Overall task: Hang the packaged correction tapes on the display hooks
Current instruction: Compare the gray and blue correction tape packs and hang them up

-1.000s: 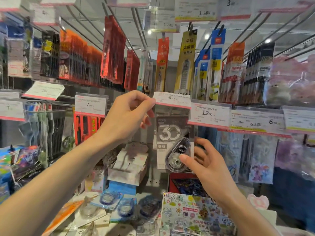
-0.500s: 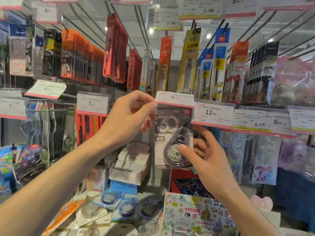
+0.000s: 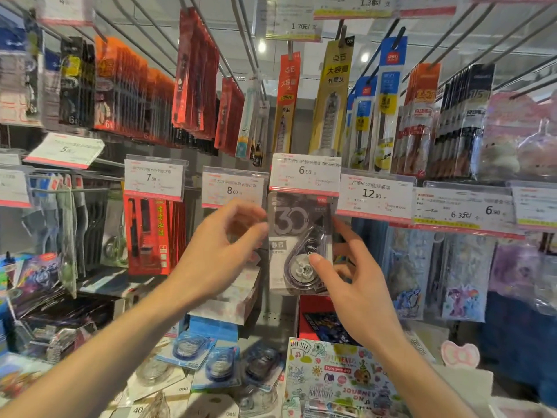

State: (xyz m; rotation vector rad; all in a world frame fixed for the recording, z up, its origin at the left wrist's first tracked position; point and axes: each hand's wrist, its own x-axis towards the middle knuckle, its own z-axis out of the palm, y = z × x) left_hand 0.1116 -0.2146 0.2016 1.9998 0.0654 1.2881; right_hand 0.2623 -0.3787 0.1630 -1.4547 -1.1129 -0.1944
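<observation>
Grey and clear plastic make up the correction tape pack (image 3: 297,242), which is seen hanging just under the 6.00 price tag (image 3: 305,174) on a shop display wall. It is pinched at its lower right by the right hand (image 3: 358,285), thumb on the front. The left hand (image 3: 220,251) is held just beside the pack's left edge, fingers loosely curled and holding nothing. More tape packs (image 3: 208,357) are seen lying on the shelf (image 3: 193,399) below, beside a colourful sticker book (image 3: 340,378).
</observation>
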